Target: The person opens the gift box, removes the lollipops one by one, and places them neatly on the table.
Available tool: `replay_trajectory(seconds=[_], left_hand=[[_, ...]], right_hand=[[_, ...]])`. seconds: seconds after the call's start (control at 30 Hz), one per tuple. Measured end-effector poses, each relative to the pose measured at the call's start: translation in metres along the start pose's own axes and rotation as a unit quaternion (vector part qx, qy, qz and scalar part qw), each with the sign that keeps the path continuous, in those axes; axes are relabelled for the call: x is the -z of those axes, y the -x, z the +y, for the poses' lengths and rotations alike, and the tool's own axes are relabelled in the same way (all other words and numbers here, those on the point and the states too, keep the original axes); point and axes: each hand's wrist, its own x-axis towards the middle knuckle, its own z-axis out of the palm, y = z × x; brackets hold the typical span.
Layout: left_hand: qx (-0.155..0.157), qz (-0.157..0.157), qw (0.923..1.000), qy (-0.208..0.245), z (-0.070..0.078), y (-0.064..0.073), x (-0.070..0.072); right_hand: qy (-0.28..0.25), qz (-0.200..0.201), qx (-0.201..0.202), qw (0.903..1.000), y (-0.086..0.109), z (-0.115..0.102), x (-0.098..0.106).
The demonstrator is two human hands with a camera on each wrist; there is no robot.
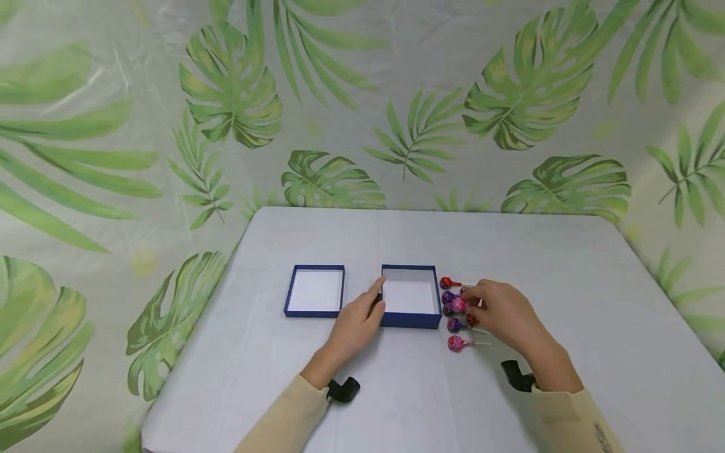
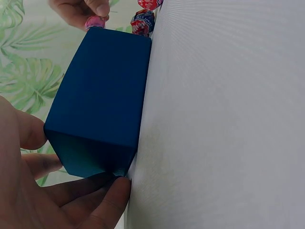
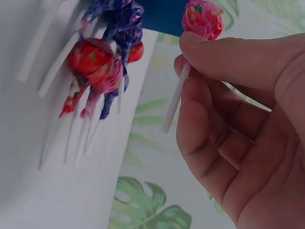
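My right hand [image 1: 506, 314] pinches a pink-wrapped lollipop [image 3: 202, 20] between thumb and fingers, just below its candy head, with the white stick hanging down. It is above several other lollipops [image 1: 455, 325] in red, pink and purple wrappers, lying beside the box's right wall. My left hand [image 1: 357, 324] rests against the left side of an uncovered blue box [image 1: 410, 321] with a white interior. In the left wrist view, its fairly straight fingers touch the box's end, one near the rim and others low by the table.
Left of the box lies a shallow blue-edged lid [image 1: 314, 313], its white inside facing up. All this stands on a white-covered table [image 1: 430, 402]. A leaf-patterned sheet [image 1: 334, 126] hangs behind the table and along its sides.
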Motion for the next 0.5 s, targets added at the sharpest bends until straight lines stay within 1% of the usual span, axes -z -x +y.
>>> replay_trajectory(seconds=[0.2,0.37,0.5], left_hand=[[-0.006,0.002,1.0,0.0,0.0,0.0,0.0],[-0.014,0.007,0.9999,-0.002,0.001,0.001,0.0],[-0.013,0.008,0.9999,0.0,0.0,0.0,0.0]], right_hand=[[-0.005,-0.003,0.003,1.0,0.008,0.01,0.001],[0.004,0.003,0.01,0.9999,0.014,0.017,0.003],[0.006,0.0,0.008,1.0,0.02,0.02,0.003]])
